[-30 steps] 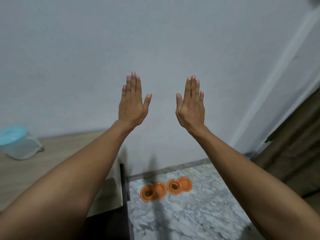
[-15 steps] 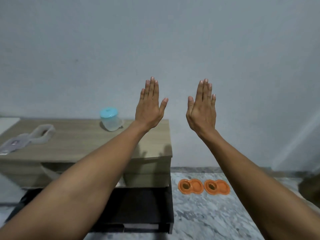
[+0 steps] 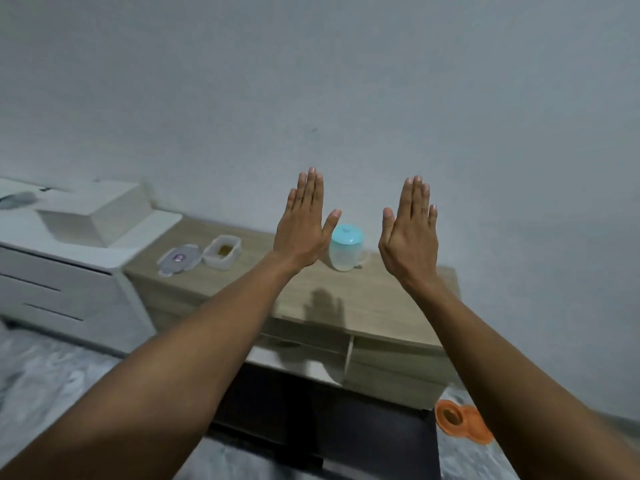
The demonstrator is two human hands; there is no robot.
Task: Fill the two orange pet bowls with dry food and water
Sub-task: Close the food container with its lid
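1. Background: we face a plain pale wall [image 3: 346, 81] above a grey marbled floor [image 3: 41, 368].
2. We see a low wooden cabinet [image 3: 381, 306] against the wall, with a white drawer unit [image 3: 69, 271] just beside it on the left.
3. We hold both bare forearms out and up in front of the cabinet, backs of the hands toward the camera.
4. Our left hand [image 3: 301, 230] is raised flat. Its four fingers are straight and pressed together, the thumb is angled out, and it holds nothing.
5. Our right hand [image 3: 410, 237] is in the same posture, well apart from the left, and also holds nothing.
6. A translucent jug [image 3: 344, 252] with a light blue lid stands upright on the cabinet top. It shows between the two hands, and neither hand touches it.
7. An orange pet bowl [image 3: 462, 422] lies on the floor at the cabinet's lower right corner, partly hidden by the right forearm. We cannot tell what is in it.
8. A clear open container [image 3: 222, 252] with a little brownish content sits on the left end of the cabinet top.
9. A loose clear lid [image 3: 179, 259] lies flat just left of the container.
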